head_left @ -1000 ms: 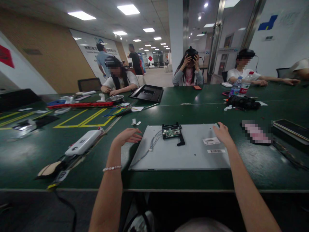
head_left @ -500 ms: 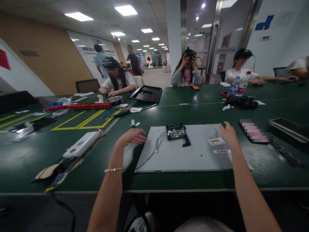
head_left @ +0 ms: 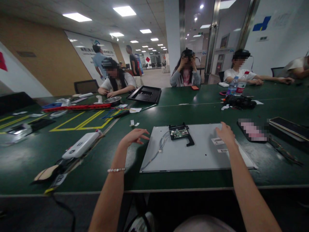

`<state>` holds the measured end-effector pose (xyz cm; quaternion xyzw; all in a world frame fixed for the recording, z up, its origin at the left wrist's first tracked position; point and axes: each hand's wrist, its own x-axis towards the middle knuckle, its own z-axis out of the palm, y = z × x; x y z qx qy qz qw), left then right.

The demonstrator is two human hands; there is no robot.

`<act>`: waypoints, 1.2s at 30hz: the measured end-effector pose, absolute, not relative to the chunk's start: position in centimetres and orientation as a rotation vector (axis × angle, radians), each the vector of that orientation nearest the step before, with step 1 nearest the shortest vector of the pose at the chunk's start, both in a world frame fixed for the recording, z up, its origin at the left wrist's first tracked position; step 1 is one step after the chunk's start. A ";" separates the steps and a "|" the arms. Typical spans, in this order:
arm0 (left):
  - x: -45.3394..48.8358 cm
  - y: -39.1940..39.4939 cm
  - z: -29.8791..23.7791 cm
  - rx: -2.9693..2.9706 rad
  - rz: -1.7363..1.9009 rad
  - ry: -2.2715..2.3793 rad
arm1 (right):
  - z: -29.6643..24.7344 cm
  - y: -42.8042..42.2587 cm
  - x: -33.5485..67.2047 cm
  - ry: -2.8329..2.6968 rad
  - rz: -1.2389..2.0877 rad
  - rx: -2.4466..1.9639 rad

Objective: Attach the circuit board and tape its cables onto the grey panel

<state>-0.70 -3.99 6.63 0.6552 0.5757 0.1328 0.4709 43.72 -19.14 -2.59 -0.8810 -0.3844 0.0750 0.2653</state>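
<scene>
A flat grey metal panel (head_left: 188,154) lies on the green table (head_left: 149,116) in front of me. A small circuit board in a black bracket (head_left: 180,132) sits near its far edge, with thin grey wires (head_left: 158,146) trailing off to the left. My left hand (head_left: 133,136) hovers at the panel's left far corner, fingers spread, holding nothing. My right hand (head_left: 225,133) rests on the panel's right part, over white barcode labels (head_left: 218,141), fingers laid flat.
A white device (head_left: 80,145) with cables lies to the left, beside yellow floor-style tape lines (head_left: 79,120). A black tray (head_left: 146,94), water bottles (head_left: 238,86) and a dark tablet (head_left: 288,127) stand further off. Several people sit across the table.
The panel has slid to the right across the table and turned slightly. Both my hands moved right with it, the right hand now resting further onto the panel.
</scene>
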 end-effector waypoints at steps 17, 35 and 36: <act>11.5 -4.0 3.6 2.443 0.123 0.872 | -3.5 -19.0 42.2 -1.202 0.119 -2.546; 11.5 -5.6 2.1 2.420 0.272 0.756 | -4.1 -18.0 42.2 -1.238 0.254 -2.624; 11.7 -5.9 2.1 2.422 0.263 0.751 | -4.1 -18.1 42.2 -1.232 0.253 -2.619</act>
